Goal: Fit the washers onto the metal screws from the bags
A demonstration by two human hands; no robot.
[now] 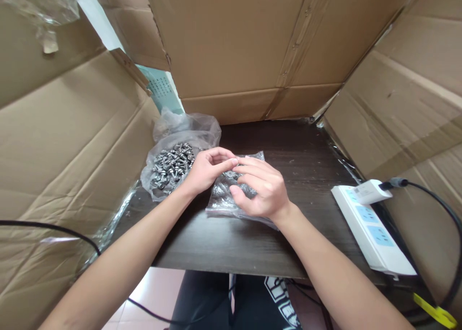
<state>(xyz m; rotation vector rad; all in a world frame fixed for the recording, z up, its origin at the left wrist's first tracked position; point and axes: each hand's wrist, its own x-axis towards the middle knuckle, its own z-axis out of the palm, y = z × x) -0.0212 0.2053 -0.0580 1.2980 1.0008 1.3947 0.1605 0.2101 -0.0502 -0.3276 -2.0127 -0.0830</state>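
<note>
An open plastic bag of screws [172,169] lies on the dark table [310,176], far left. Just right of it, the left hand [205,169] is pinched, thumb to forefinger, on something too small to be made out. The right hand [262,190] is curled narrowly over a second clear bag [225,200] of small metal parts. That bag is best pressed flat so one piece is isolated. Its contents are largely hidden. A power strip [371,226] lies at the right.

Both hands, left hand [205,169] and right hand [262,190], pinch something small, seemingly a washer [230,175].
</note>
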